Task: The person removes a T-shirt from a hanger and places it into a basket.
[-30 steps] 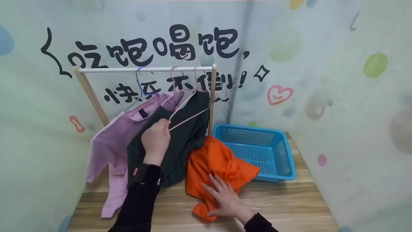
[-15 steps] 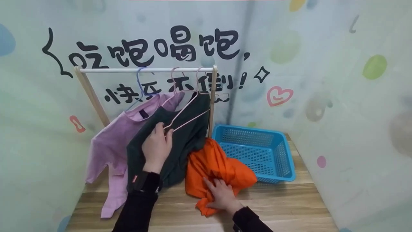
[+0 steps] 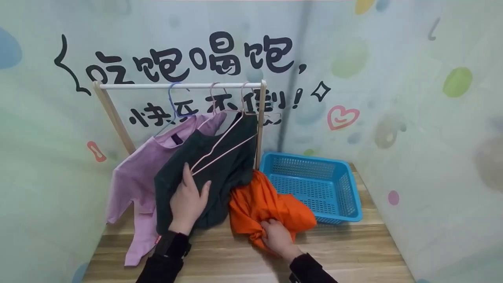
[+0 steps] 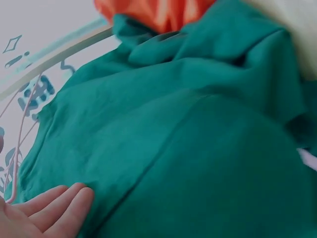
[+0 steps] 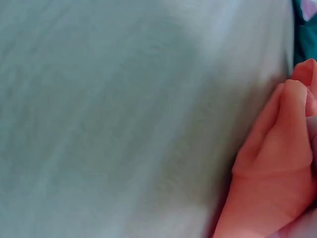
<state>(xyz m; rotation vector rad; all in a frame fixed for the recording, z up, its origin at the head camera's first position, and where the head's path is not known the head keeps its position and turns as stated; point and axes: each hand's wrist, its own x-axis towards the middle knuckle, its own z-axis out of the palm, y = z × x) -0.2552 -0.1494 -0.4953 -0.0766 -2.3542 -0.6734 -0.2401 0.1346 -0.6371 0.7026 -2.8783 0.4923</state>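
A pink wire hanger (image 3: 224, 154) hangs from the rack's rod, one end lying across the front of a dark green top (image 3: 220, 192). My left hand (image 3: 188, 204) is just below that end, fingers straight and thumb apart, over the green cloth. In the left wrist view the straight fingers (image 4: 54, 210) lie against the green fabric; whether they touch the hanger cannot be told. With curled fingers, my right hand (image 3: 279, 237) grips a bunched orange garment (image 3: 290, 208) on the table. Its fingertips are hidden in the folds.
A lilac top (image 3: 137, 181) hangs left of the green one, near a blue hanger (image 3: 171, 98). The rack's white rod (image 3: 137, 86) sits on wooden posts. Behind the orange cloth stands a blue plastic basket (image 3: 349, 188) on the wood-grain table (image 3: 346, 251).
My left hand has let go of the hanger's end and moved down, its fingers straightening. The right hand, earlier spread on the orange garment, has closed on a bunch of it.
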